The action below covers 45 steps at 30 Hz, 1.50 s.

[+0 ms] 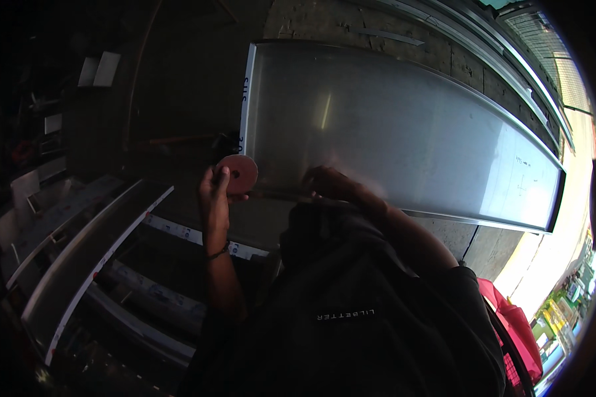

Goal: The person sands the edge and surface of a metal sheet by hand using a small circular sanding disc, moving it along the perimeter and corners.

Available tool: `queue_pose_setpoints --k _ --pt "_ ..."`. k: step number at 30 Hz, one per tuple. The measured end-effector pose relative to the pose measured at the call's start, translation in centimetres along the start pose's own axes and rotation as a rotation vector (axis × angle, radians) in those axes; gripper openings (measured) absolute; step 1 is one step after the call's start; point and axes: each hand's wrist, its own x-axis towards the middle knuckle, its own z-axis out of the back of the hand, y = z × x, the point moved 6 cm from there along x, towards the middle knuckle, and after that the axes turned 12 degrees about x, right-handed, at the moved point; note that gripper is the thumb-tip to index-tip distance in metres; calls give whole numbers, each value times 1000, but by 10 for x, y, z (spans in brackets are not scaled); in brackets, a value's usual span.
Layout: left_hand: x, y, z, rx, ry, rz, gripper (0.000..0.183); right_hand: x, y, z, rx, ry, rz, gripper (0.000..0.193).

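Observation:
My left hand [217, 192] holds a round reddish-brown sanding disc [246, 171] with a small hole in its middle. The thumb lies across the disc's face, just off the near left corner of a long metal tray-like panel [377, 126] with low raised edges. Over the panel's near edge is my right hand [330, 182], its fingers bent and drawn together. Shadow covers those fingertips, so anything between them, or whether they touch the metal, cannot be made out.
Long metal strips [483, 46] run along the panel's far side. At the lower left lie metal frames [89, 271] with film-covered edges. A pale box-like piece [100, 69] stands at the far left. A red cloth or bag [513, 324] is close by my right side.

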Motion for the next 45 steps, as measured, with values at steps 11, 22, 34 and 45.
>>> queue_pose_setpoints --k 11,22,34,45 --pt "5 -2 -23 61 93 -26 42 -10 -23 -8 -426 10 245 25" --pt "6 -10 -31 100 118 -22 40 -30 -19 5 -343 8 147 22" --pt "7 -11 -36 94 125 -42 39 -47 -39 16 -101 -42 11 20" --pt "7 -10 -38 86 135 -41 33 -55 -49 21 87 -43 -82 18"
